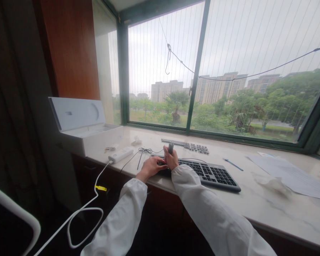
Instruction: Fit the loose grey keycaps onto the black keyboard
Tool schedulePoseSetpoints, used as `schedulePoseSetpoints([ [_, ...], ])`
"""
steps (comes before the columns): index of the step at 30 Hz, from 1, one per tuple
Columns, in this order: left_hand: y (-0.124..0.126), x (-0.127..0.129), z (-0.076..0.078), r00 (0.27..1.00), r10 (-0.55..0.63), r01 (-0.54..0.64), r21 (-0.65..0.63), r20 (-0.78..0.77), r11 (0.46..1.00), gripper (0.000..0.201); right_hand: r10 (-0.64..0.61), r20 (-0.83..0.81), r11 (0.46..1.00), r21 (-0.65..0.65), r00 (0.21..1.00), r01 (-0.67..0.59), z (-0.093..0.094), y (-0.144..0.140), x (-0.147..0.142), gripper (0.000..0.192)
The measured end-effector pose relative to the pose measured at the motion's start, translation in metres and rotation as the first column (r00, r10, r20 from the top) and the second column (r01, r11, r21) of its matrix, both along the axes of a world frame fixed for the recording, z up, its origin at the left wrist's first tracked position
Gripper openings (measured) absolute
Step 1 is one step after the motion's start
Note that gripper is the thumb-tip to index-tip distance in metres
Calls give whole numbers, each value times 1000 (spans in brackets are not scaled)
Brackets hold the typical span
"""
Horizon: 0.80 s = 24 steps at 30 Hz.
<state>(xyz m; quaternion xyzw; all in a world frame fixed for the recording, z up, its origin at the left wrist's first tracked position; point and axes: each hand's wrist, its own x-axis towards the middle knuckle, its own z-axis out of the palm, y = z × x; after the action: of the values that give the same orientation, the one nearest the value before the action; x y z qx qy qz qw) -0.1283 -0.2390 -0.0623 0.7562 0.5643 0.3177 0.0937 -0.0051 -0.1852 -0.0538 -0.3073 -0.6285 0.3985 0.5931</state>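
Here, nearest me, both my white sleeves reach out to the left end of the black keyboard (208, 172) lying on the pale tabletop (269, 209). My left hand (151, 166) rests flat on the keyboard's left edge, fingers loosely curled, with nothing in its grip that I can see. My right hand (172, 160) has its grip closed around a small grey tool (171, 147), held upright, its lower end down at the keys. Just left of my hands lie a tangle of thin black cable (142, 152) and a white adapter (121, 154) with its white cord trailing off the edge. Farther back lies a second, slim keyboard (189, 145), a blue pen (233, 164) to the right, papers (290, 174) far right, and an open white box (85, 128) far left.
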Motion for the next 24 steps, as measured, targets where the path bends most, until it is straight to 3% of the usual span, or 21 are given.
schedulePoseSetpoints([
  [10,6,-3,-6,1000,-12,12,-2,13,1000,42,14,99,993,115,995,-26,-8,6,2,51],
  [24,6,-2,-5,1000,-11,12,-19,24,1000,43,-15,121,990,143,993,-2,-9,8,2,51],
])
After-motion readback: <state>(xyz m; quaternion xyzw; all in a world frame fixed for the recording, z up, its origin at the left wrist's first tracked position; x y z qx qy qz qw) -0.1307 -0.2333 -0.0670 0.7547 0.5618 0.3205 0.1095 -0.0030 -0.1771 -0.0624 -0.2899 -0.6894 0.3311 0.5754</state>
